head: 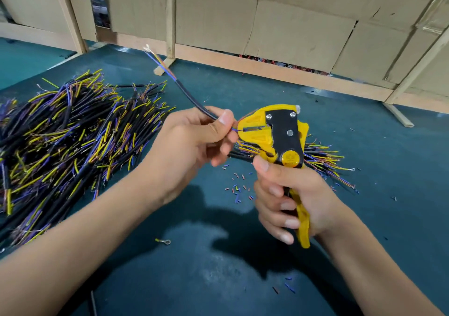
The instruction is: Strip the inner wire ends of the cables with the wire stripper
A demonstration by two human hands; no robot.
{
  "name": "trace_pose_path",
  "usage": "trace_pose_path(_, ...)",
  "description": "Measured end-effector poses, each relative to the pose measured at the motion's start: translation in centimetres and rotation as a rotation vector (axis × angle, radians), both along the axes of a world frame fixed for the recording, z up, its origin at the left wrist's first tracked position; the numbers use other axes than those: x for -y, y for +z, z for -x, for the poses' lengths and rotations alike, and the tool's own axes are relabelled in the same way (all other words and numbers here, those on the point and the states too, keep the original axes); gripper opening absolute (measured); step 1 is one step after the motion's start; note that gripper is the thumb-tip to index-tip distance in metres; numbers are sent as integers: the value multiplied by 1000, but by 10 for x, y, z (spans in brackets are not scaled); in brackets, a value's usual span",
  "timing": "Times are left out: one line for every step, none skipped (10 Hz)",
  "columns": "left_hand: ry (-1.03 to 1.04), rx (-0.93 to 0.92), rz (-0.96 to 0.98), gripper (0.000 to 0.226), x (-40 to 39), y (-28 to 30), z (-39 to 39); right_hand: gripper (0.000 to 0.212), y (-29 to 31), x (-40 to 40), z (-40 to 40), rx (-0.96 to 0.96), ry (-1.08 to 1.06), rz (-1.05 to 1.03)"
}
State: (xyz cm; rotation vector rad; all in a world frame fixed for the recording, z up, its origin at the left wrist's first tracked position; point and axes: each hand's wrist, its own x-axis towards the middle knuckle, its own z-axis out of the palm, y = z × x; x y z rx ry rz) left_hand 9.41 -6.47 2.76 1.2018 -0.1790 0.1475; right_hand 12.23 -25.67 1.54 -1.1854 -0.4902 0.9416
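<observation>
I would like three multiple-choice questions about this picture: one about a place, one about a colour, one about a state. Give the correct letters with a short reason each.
1. Where does the big heap of black cables with yellow and purple wire ends lie?
A. on the person's left
B. on the person's right
C. in a cardboard box

2. What colour are the handles of the wire stripper?
A. red
B. yellow
C. green

3. What is the left hand doing?
A. resting flat on the dark green table
B. pinching a black cable whose wire end enters the stripper's head
C. picking up the small ring terminal

Answers:
1 A, the heap lies beside the left forearm.
2 B, the handle in the right hand is yellow.
3 B, thumb and fingers pinch the cable at the tool's mouth.
</observation>
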Motion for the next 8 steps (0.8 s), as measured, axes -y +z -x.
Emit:
trace_pose_path(-169, -133, 55, 19, -13, 5, -2, 44, 9, 18, -5, 21, 119, 20)
trace_pose_path(-21, -177, 129, 24, -34, 10, -13, 43, 20, 39, -12, 366, -5, 228)
trace_pose_path(356, -107, -390, 25, -49, -1, -25, 56, 17, 37, -7, 763, -304, 730)
trace_pose_path(439, -88, -878, 20, -49, -27, -31, 51, -11, 21, 6, 1052, -402, 1000)
trace_pose_path(426, -56, -1218, 26, -39, -48, -32, 60, -30, 22, 9, 1046, -334, 984)
trace_pose_path(451, 9, -1345, 29, -32, -55, -33, 65, -28, 30, 2, 995, -416, 866)
trace_pose_path(479, 24, -1455, 28, -28, -56, -34, 55, -28, 24, -2, 1029, -403, 794)
trace_pose_path(521, 67, -1536, 28, -27, -62, -37, 45, -23, 19, -3, 1049, -395, 803)
